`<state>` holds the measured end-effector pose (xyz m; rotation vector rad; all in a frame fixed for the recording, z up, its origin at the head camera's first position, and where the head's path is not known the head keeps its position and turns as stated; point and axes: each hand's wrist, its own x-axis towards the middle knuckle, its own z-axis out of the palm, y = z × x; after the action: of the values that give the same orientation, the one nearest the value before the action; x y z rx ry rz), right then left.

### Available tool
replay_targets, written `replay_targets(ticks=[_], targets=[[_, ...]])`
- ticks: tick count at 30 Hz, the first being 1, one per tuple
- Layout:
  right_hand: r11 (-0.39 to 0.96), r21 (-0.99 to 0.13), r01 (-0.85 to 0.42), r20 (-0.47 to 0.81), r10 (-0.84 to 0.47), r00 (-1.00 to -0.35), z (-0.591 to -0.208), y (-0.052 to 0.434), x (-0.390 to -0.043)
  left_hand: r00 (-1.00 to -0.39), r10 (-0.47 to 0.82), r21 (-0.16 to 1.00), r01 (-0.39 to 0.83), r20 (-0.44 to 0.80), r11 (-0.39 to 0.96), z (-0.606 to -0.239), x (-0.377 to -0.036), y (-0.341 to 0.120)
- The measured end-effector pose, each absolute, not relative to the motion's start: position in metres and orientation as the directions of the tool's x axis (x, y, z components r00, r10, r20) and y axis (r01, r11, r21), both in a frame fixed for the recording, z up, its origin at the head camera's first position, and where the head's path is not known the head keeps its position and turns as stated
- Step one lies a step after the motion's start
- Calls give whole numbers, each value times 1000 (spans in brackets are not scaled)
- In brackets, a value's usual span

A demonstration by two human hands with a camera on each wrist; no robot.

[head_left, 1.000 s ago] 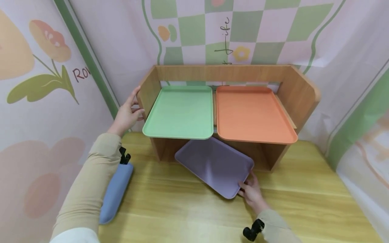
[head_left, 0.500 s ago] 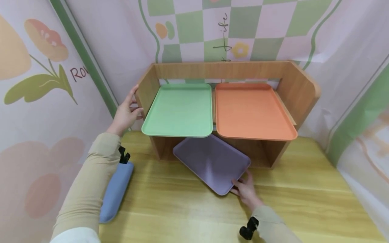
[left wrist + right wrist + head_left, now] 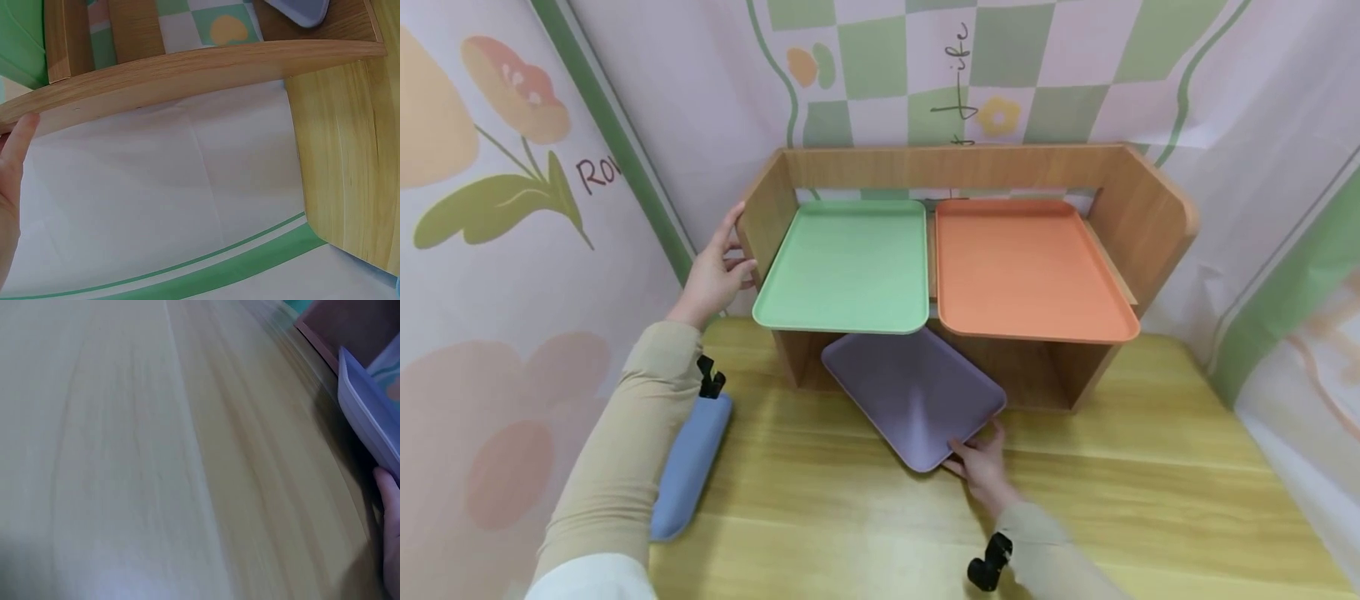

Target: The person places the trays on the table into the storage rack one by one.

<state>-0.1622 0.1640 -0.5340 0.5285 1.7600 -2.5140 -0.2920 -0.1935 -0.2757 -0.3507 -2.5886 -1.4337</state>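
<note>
A purple tray (image 3: 916, 400) sits at an angle, its far part under the green tray and in the lower opening of a wooden shelf (image 3: 955, 167). My right hand (image 3: 983, 467) pinches its near right edge, thumb on top and fingers underneath. In the right wrist view the tray (image 3: 369, 419) tilts above the table, with part of the hand (image 3: 390, 519) at its rim. My left hand (image 3: 715, 271) rests its fingers against the shelf's left side panel (image 3: 162, 81). Above, a green tray (image 3: 850, 267) and an orange tray (image 3: 1030, 271) lie side by side on the shelf.
A blue elongated case (image 3: 692, 467) lies on the wooden table (image 3: 820, 533) beside my left forearm. Printed cloth (image 3: 970, 67) hangs close behind the shelf and along both sides. The front edges of the green and orange trays overhang the lower opening.
My right hand has moved left and slightly away from me, swinging the purple tray's near end left and its far left corner farther into the shelf. The left hand stays at the side panel.
</note>
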Motion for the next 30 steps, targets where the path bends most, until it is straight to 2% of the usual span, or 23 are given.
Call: replay_targets(ticks=[7, 11, 16, 22, 30], targets=[[-407, -895, 180, -287, 217, -933, -538, 145, -165, -961, 118, 808, 273, 248, 523, -276, -292, -195], [-351, -921, 167, -265, 255, -930, -535, 148, -168, -964, 115, 811, 265, 241, 522, -276, -292, -194], [-274, -948, 162, -248, 318, -915, -524, 176, -181, -962, 116, 817, 272, 248, 508, -276, -294, -193], [-258, -942, 216, -280, 245, -928, -522, 213, -196, -959, 116, 814, 282, 260, 507, -276, -296, -193], [-253, -938, 239, -287, 172, -943, -524, 227, -203, -960, 118, 810, 278, 254, 516, -276, -296, -194]])
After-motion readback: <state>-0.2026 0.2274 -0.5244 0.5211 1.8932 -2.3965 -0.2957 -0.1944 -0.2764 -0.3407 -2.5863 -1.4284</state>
